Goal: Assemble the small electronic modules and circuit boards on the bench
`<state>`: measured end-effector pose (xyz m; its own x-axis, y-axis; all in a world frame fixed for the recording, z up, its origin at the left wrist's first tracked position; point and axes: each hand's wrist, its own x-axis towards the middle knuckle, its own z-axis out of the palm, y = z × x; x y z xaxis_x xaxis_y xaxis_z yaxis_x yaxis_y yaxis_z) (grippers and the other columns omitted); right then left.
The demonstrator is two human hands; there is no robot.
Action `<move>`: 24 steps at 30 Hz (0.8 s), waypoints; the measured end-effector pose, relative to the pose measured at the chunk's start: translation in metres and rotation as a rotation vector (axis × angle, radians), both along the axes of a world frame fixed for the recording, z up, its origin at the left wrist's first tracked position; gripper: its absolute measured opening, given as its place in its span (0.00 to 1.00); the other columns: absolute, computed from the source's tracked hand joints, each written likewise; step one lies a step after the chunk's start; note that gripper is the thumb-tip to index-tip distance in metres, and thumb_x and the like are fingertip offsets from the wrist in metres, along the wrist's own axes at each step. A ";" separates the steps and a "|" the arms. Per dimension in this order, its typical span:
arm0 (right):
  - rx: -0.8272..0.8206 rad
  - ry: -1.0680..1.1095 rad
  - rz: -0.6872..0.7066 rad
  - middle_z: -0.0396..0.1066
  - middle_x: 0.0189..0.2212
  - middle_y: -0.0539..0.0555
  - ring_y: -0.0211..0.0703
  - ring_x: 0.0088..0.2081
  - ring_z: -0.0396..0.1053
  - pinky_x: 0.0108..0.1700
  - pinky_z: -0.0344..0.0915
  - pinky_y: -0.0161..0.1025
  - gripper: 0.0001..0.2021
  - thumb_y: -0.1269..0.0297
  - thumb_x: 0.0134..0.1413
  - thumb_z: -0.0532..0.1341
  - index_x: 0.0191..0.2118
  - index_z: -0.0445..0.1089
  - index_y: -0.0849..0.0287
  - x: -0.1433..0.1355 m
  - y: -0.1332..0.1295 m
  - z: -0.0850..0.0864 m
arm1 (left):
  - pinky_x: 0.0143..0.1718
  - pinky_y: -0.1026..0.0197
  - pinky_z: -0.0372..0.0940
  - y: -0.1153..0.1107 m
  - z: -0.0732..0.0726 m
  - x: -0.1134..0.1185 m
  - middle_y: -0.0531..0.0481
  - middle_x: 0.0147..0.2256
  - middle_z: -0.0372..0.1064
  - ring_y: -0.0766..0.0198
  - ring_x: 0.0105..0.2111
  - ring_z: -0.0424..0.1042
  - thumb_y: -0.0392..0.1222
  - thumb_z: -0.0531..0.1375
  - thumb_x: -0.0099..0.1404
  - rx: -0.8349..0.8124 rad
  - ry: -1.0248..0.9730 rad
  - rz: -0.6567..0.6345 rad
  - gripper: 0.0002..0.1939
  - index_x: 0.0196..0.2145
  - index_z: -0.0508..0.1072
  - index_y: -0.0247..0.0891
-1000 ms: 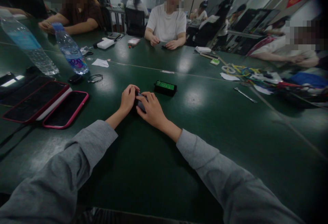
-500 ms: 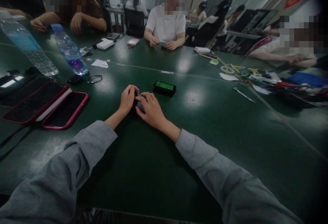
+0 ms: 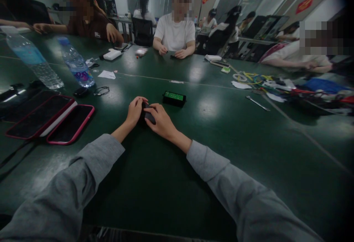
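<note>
Between my two hands is a dark grey, box-like piece (image 3: 151,118), low over the green table; my fingers cover much of it. My left hand (image 3: 134,111) is closed around its left end, fingers curled over the top. From the right, my right hand (image 3: 162,122) grips the same piece, its fingers over the upper surface and the thumb on the near side. Just beyond my right hand, a black open case (image 3: 174,103) with a green circuit board (image 3: 173,95) in it rests on the table.
On the left lie phones, one a pink-edged phone (image 3: 71,124), with two water bottles, a large one (image 3: 35,63) and a small one (image 3: 76,65), behind. A wrench (image 3: 257,103) and tangled cables (image 3: 257,79) are at right. A person in a white shirt (image 3: 175,31) sits opposite.
The whole view has shifted slightly, with the far things appearing lower and further left. Both hands stay on the dark piece, with only small finger shifts.
</note>
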<state>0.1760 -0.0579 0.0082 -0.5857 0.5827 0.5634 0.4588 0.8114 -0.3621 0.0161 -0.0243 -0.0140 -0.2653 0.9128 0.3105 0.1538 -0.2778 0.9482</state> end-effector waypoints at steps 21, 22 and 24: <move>-0.178 0.094 0.040 0.65 0.49 0.57 0.44 0.52 0.64 0.55 0.64 0.46 0.18 0.68 0.59 0.58 0.55 0.63 0.56 0.004 0.009 -0.005 | 0.44 0.59 0.64 0.001 0.000 0.000 0.50 0.31 0.71 0.63 0.35 0.70 0.39 0.52 0.61 0.020 -0.174 0.047 0.10 0.31 0.74 0.38; -0.144 0.059 0.004 0.64 0.50 0.58 0.45 0.53 0.63 0.55 0.64 0.47 0.18 0.68 0.60 0.58 0.56 0.62 0.56 0.005 0.007 -0.005 | 0.44 0.59 0.64 0.001 0.000 0.000 0.49 0.32 0.71 0.63 0.36 0.70 0.39 0.52 0.61 0.030 -0.177 0.066 0.10 0.31 0.73 0.38; -0.053 -0.039 -0.060 0.61 0.54 0.59 0.48 0.56 0.60 0.56 0.63 0.50 0.19 0.69 0.60 0.57 0.57 0.62 0.55 0.007 0.003 -0.003 | 0.45 0.59 0.64 0.001 -0.001 0.000 0.49 0.33 0.72 0.63 0.37 0.70 0.39 0.52 0.61 0.045 -0.187 0.104 0.10 0.30 0.73 0.38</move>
<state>0.1829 -0.0546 0.0056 -0.5697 0.6457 0.5084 0.5205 0.7622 -0.3848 0.0162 -0.0230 -0.0146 -0.4142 0.8637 0.2871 0.0061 -0.3128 0.9498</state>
